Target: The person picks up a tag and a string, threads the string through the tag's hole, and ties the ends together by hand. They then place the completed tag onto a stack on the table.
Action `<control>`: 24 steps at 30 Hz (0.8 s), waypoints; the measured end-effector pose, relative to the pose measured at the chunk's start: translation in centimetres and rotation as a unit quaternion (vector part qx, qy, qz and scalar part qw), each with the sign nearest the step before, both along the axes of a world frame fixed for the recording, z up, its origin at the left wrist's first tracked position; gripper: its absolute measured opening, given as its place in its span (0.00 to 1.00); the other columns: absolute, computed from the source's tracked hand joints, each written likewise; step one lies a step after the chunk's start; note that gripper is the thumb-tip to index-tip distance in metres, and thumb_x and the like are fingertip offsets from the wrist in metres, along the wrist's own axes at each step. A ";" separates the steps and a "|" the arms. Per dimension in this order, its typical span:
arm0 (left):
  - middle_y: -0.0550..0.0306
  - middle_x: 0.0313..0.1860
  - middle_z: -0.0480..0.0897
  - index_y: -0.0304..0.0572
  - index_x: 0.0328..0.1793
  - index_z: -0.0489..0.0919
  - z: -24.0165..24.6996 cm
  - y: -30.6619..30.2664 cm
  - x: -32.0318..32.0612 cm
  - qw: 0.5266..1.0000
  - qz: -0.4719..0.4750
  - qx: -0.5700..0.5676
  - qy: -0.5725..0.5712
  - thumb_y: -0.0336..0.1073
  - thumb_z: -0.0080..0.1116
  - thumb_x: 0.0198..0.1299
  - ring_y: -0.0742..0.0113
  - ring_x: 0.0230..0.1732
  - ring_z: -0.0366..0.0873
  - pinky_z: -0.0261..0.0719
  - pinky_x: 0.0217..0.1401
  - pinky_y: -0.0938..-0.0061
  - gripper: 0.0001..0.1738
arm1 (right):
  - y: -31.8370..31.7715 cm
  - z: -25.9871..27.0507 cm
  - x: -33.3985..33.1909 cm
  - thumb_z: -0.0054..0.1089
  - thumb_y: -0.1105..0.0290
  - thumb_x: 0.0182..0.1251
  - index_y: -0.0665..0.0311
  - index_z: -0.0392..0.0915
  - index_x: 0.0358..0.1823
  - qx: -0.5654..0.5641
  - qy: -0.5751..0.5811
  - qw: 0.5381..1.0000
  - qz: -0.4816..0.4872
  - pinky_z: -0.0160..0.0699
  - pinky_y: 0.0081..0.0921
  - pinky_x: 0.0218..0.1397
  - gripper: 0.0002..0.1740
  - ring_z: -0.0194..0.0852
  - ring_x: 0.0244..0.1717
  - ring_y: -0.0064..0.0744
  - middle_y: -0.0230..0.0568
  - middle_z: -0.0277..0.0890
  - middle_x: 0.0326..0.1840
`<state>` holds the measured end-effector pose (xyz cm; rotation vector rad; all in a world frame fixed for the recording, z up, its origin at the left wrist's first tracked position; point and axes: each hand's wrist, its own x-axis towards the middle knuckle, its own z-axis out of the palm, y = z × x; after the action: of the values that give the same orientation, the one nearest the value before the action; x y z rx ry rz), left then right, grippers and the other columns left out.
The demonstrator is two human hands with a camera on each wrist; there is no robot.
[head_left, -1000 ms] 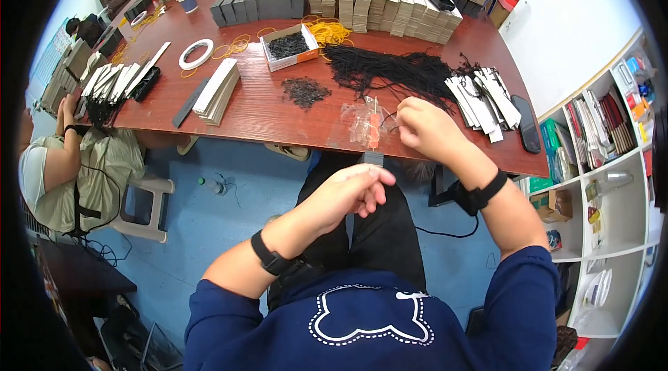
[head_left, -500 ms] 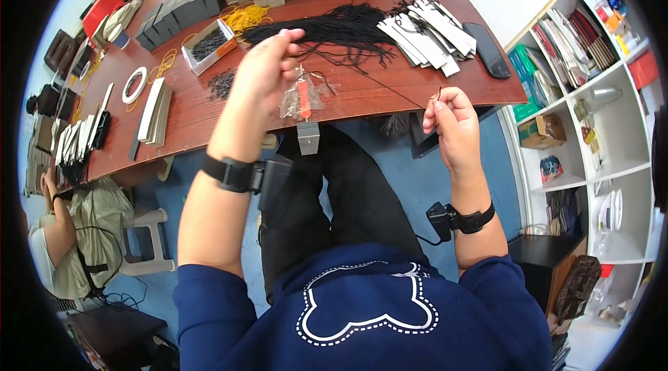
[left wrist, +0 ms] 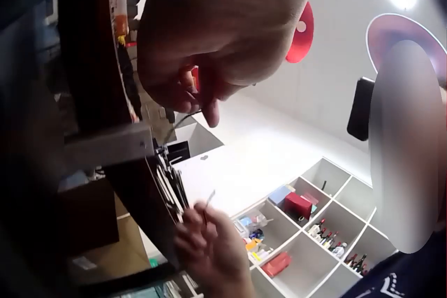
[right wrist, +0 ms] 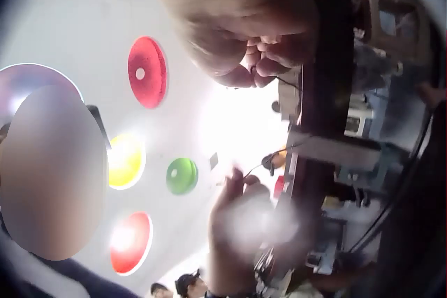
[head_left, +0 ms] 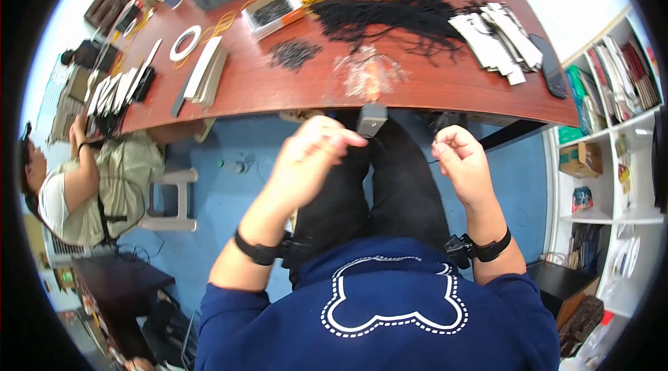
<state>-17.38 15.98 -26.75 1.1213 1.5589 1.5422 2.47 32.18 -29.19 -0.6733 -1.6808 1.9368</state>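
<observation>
In front of the table edge, my left hand (head_left: 309, 159) is left of a grey block (head_left: 373, 120) that juts from the edge. My left fingertips pinch a thin black cord (left wrist: 183, 118), which runs toward the block in the right wrist view. On the block's other side, my right hand (head_left: 463, 162) is raised with its fingers curled and pinches a thin dark cord end (right wrist: 285, 83). Behind the block lies crumpled clear plastic (head_left: 351, 75) with an orange strip (head_left: 374, 82). A bundle of black cords (head_left: 390, 14) is spread farther back.
White card strips (head_left: 497, 40) and a phone (head_left: 550, 68) lie at the right. Left of the cords are a box of small black pieces (head_left: 282, 21), a loose pile of them (head_left: 296, 54), a tape roll (head_left: 186, 44) and stacked strips (head_left: 207, 72). A seated person (head_left: 69, 169) is at the left.
My right hand has drawn a cord from the bundle and come back toward my body. My left hand reached over the table, then dropped to beside the grey block.
</observation>
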 end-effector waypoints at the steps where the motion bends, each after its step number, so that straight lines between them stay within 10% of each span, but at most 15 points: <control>1: 0.63 0.35 0.74 0.38 0.43 0.82 -0.6 -0.2 0.8 0.995 0.003 0.003 0.101 0.36 0.52 0.63 0.75 0.35 0.70 0.69 0.39 0.80 0.11 | -1.1 0.1 -1.0 0.54 0.76 0.64 0.63 0.72 0.37 -0.024 0.022 0.998 0.046 0.61 0.08 0.30 0.02 0.61 0.28 0.08 0.22 0.68 0.30; 11: 0.64 0.29 0.79 0.35 0.57 0.74 -2.0 -0.6 2.1 0.992 0.023 -0.055 -0.115 0.24 0.62 0.53 0.81 0.32 0.74 0.73 0.38 0.86 0.23 | -4.7 0.8 -5.1 0.57 0.72 0.64 0.64 0.75 0.39 -0.109 0.014 0.988 0.111 0.68 0.12 0.35 0.05 0.68 0.33 0.13 0.27 0.74 0.33; 24: 0.58 0.26 0.81 0.46 0.66 0.65 -0.4 -0.1 3.8 0.972 0.087 -0.144 0.165 0.26 0.66 0.47 0.76 0.29 0.79 0.77 0.34 0.81 0.38 | -5.8 -2.1 -5.5 0.58 0.80 0.59 0.69 0.75 0.40 -0.065 0.044 0.996 0.043 0.73 0.12 0.34 0.08 0.74 0.32 0.15 0.33 0.76 0.33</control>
<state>-13.53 15.88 -27.12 1.1381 2.0781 1.2225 -3.03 26.34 -31.27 -0.5639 -1.5637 2.1190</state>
